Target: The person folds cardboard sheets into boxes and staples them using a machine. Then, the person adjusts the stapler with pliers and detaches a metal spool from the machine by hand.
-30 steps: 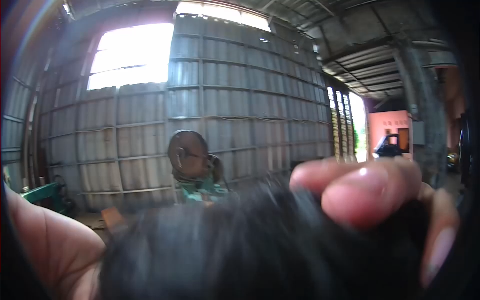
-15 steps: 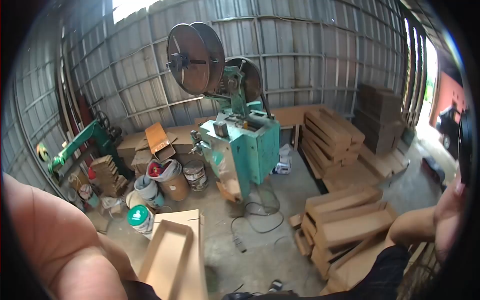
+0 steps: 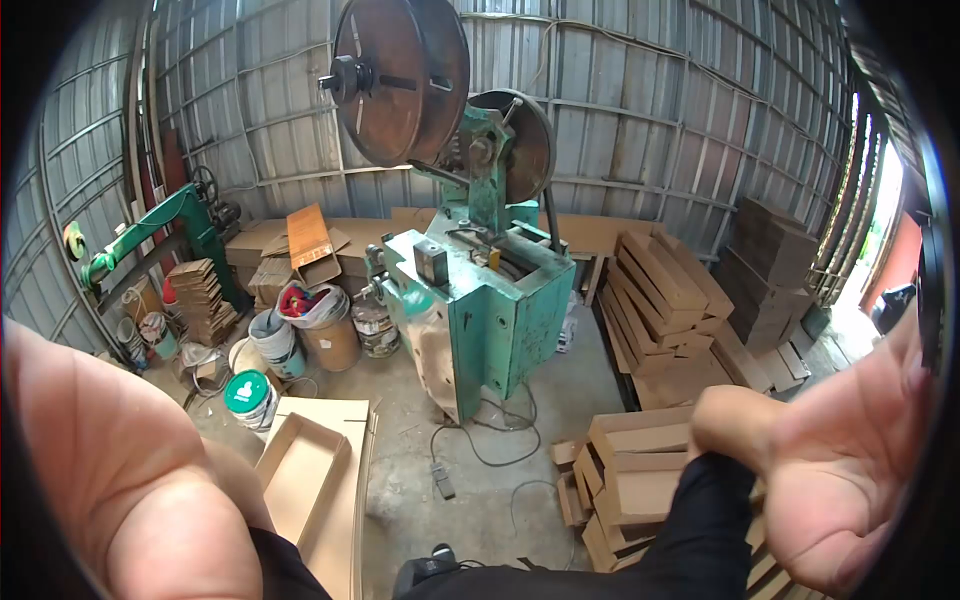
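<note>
My left hand (image 3: 130, 480) fills the left edge of the head view, very near the camera, palm and thumb base showing. My right hand (image 3: 850, 460) is raised at the right edge, also close to the lens, with its palm turned in. The fingers of both hands run out of the picture, so anything they touch is hidden. Beyond the left hand, a shallow open cardboard box (image 3: 303, 475) lies on flat cardboard sheets (image 3: 345, 510). Past my right forearm, long cardboard boxes (image 3: 650, 490) are piled up. A green machine (image 3: 500, 310) with large rusty reels (image 3: 405, 85) stands ahead.
A cable (image 3: 490, 462) crosses the concrete floor beside the machine. Buckets, one with a green lid (image 3: 247, 391), stand at the left near a second green machine (image 3: 165, 215). More long boxes (image 3: 665, 290) and darker stacked cartons (image 3: 765, 265) line the right wall.
My right hand has come further into view from the right edge, its palm now showing. The view has shifted, and the green machine appears nearer. My left hand stays at the left edge.
</note>
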Demonstrator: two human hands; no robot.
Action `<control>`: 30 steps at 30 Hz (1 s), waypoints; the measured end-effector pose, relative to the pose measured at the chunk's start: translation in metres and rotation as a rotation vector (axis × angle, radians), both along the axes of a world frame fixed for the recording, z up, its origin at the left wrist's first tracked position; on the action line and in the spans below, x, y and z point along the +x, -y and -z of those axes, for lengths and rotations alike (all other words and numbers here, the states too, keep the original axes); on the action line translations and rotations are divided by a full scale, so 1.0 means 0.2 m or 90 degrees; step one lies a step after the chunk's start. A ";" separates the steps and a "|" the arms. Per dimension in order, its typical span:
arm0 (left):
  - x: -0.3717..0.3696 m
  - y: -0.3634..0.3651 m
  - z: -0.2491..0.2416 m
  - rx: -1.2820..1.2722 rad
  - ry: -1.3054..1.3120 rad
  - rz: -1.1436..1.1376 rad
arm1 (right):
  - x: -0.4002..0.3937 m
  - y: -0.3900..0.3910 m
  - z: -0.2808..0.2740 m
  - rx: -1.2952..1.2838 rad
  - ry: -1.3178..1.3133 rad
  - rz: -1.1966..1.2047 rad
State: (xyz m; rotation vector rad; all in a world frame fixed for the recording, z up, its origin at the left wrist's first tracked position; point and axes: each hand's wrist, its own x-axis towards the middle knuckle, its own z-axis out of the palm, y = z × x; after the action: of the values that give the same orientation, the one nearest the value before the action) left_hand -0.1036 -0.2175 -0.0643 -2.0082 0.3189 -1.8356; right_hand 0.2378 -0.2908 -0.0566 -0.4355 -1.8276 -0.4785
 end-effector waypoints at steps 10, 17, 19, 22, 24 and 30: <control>0.34 -0.52 -0.18 -0.080 0.056 -0.134 | 0.15 -0.58 -0.16 0.221 0.006 0.066; 0.49 -0.97 -0.22 -0.307 0.004 -0.234 | 0.22 -0.94 -0.09 -0.028 -0.088 0.116; 0.52 -1.03 -0.24 -0.378 -0.038 -0.180 | 0.20 -0.98 -0.11 -0.030 -0.060 0.127; 0.48 -1.12 -0.30 -0.351 -0.076 -0.226 | 0.10 -1.06 -0.20 0.106 0.024 0.143; 0.48 -1.13 -0.33 -0.358 -0.108 -0.174 | 0.00 -1.14 -0.25 0.106 0.007 0.140; 0.50 -1.15 -0.34 -0.301 -0.082 -0.266 | -0.23 -1.22 -0.34 -0.016 -0.069 0.264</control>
State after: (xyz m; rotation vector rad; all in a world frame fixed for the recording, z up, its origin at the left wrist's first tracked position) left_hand -0.0028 0.0127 0.0038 -2.2777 -0.5151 -1.6172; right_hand 0.1918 -0.0460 0.0106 -0.8495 -1.6413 -0.7001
